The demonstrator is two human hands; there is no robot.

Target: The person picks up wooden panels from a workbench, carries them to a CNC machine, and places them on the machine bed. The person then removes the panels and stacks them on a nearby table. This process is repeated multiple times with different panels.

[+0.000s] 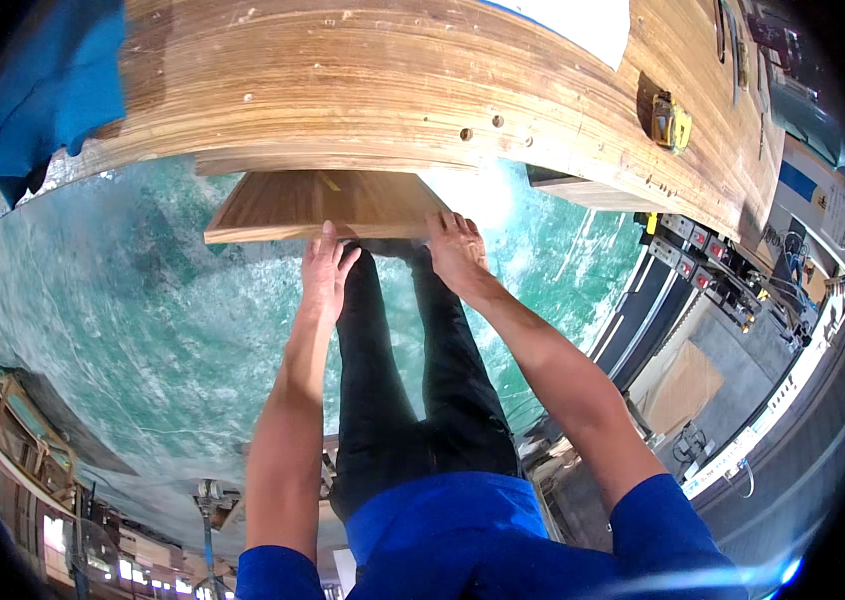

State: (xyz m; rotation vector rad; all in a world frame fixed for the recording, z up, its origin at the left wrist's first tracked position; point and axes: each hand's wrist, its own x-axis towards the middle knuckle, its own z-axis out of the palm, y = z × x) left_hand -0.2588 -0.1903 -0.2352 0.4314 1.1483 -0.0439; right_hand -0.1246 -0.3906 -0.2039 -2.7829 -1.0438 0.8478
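Note:
A brown wooden panel [283, 205] with a yellow mark on its face lies below the near edge of the workbench [323, 90], its thick front edge toward me. My left hand [325, 272] is at the middle of that edge, fingers stretched out and thumb apart, the fingertips touching the wood. At the panel's right corner, my right hand [456, 252] curls its fingers over the edge. How the panel's far side is supported is hidden beneath the bench top.
A yellow tape measure [672, 122] sits on the bench at right. Blue cloth [58, 95] hangs over its left end. A machine with black rails [648, 305] stands at right on the green floor [173, 300]. A wooden frame [33, 440] is at lower left.

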